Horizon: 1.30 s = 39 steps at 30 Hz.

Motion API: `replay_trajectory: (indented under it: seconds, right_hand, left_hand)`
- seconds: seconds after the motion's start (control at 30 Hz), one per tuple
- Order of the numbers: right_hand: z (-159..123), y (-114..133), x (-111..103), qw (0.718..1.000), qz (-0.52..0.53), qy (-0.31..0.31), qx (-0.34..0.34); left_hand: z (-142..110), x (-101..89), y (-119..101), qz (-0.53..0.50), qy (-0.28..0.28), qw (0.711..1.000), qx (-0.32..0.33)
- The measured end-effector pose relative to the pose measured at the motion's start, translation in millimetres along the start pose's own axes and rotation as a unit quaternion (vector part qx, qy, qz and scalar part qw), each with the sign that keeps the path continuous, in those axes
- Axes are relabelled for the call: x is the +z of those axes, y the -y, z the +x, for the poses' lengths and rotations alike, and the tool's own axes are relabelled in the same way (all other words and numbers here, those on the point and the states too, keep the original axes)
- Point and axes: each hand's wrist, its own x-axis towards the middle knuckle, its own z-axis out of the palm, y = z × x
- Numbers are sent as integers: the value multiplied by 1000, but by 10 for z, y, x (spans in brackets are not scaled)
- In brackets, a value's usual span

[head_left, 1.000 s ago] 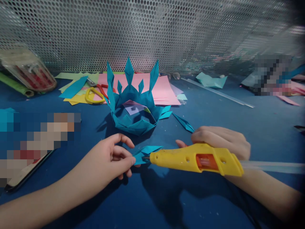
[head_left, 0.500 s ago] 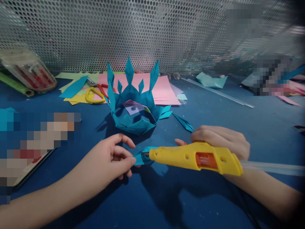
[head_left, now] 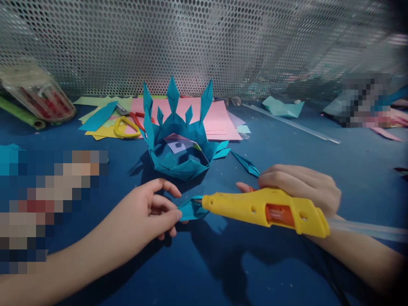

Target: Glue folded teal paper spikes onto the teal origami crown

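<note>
The folded paper (head_left: 191, 211) is pinched by its left end between the left hand's (head_left: 151, 212) thumb and fingers, just in front of the crown (head_left: 181, 170). The right hand (head_left: 301, 189), knuckles up, grips the glue gun (head_left: 239, 208) from its far side, nozzle pointing left at the paper. Both forearms slant in from the lower corners.

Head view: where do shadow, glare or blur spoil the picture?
Head view: a dark shadow spreads over the blue table below the yellow glue gun; in the same view, the perforated panel shows pale glare and softens toward the right; also there, pixelation masks patches at both sides.
</note>
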Motion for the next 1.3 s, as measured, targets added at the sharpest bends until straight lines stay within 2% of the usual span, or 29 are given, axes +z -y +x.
replay_trajectory:
  seconds: [0.23, 0.53, 0.63, 0.87, 0.93, 1.1, 1.3]
  right_hand:
    - [-2, -18, 5, 1000, 3, -17, -15]
    - [35, -26, -43, 999, -26, 12, -42]
    - [55, -2, -41, 999, -17, 1, -44]
    - [50, 29, -48, 999, 35, 13, -32]
    - [28, 41, -24, 998, 46, -4, -30]
    - [-26, 82, 50, 999, 40, -6, -2]
    - [-30, 107, 43, 999, 49, 1, 3]
  left_hand:
    - [1, 3, 1, 4, -3, 1000, -1]
    - [-5, -11, -6, 10, 0, 1000, 0]
    - [-5, -8, 1, 10, 3, 1000, -2]
    - [-3, 4, -3, 10, 8, 1000, -6]
    - [5, 6, -1, 8, 9, 1000, -7]
    - [11, -4, 19, 10, 5, 1000, 2]
    - [20, -19, 26, 10, 18, 1000, 7]
